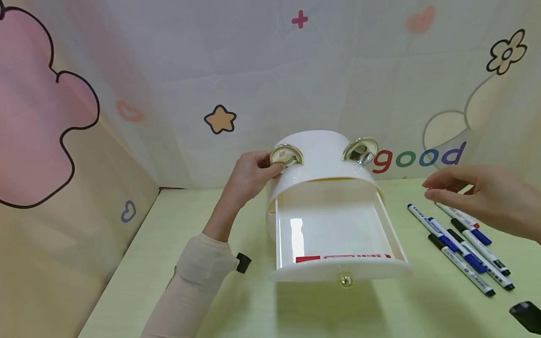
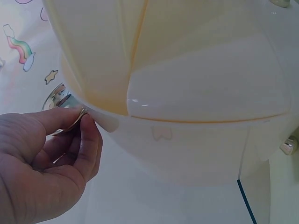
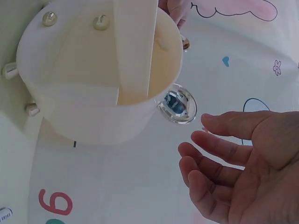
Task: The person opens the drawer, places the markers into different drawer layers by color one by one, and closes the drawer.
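Observation:
A white rounded storage box [image 1: 318,152] stands on the table with its drawer [image 1: 334,216] pulled out toward me. Two shiny gold ear-shaped pieces stick up from its top. My left hand [image 1: 253,176] pinches the left gold ear [image 1: 289,154] between thumb and fingers; the left wrist view shows this hand [image 2: 56,158] at the box's rim. Inside the drawer, along its front wall, lies a red-and-white marker [image 1: 355,257]. My right hand [image 1: 486,197] hovers above the markers at the right, its fingers loosely bent around nothing, as the right wrist view also shows [image 3: 243,163].
Several whiteboard markers [image 1: 460,263] with blue, black and red caps lie in a loose group right of the drawer. A black object [image 1: 526,315] shows at the lower right edge. Behind the box hangs a printed cloth [image 1: 253,56].

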